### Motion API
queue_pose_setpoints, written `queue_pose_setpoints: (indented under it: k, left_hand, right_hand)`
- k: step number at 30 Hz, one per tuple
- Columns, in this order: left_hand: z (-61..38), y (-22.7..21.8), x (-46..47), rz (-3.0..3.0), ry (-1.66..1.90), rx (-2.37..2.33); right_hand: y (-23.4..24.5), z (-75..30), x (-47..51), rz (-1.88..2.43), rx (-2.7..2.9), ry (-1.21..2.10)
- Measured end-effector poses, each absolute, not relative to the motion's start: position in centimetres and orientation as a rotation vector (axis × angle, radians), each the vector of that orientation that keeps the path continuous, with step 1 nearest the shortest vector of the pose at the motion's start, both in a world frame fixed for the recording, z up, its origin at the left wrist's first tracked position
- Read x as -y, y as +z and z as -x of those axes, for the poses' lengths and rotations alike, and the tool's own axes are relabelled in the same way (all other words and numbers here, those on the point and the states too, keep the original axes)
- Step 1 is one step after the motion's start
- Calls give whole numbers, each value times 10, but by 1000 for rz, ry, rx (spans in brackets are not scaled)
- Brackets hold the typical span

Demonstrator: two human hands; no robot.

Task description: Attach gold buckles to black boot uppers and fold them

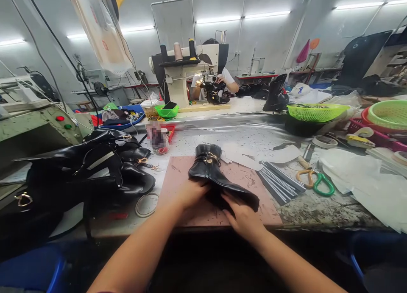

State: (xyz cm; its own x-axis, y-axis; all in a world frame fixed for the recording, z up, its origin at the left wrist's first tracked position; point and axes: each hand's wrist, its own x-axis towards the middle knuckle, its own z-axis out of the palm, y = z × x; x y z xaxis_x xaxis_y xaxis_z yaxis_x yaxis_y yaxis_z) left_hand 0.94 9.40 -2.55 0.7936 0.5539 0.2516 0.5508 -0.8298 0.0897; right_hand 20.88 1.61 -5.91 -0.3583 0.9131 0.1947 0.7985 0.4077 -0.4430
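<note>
A black leather boot upper point(219, 178) with a gold buckle on its strap lies on a pinkish-brown mat point(178, 170) in front of me. My left hand point(193, 194) grips its near side, with the fingertips tucked out of sight under the leather. At the lower right edge, my right hand point(244, 216) has its fingers against the leather and its thumb beneath, closed on that edge. To the right of the boot upper are a fan of dark and white strips point(281, 182) and scissors point(323, 185) with green and tan handles.
Black leather pieces point(121, 174) are heaped at the left, beside a tape roll point(146, 205). White sheets point(359, 178) and a green basket point(318, 112) occupy the right. Across the table, a co-worker's hand point(220, 79) works at a sewing machine point(178, 83). A black boot point(276, 93) stands nearby.
</note>
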Motion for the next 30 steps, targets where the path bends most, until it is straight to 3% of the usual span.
queue_pose_setpoints:
  k: [12, 23, 30]
  left_hand:
    - [-21, -34, -107, -2965, 582, -1145]
    - [-32, -32, -36, -2993, 335, -1027]
    - [-41, -25, -54, -2988, 311, -1191]
  right_hand:
    - [-23, -206, -34, 1634, 2389, 422]
    - [-13, -199, -47, 1886, 2169, 266]
    - [-23, -193, -35, 1848, 2117, 217]
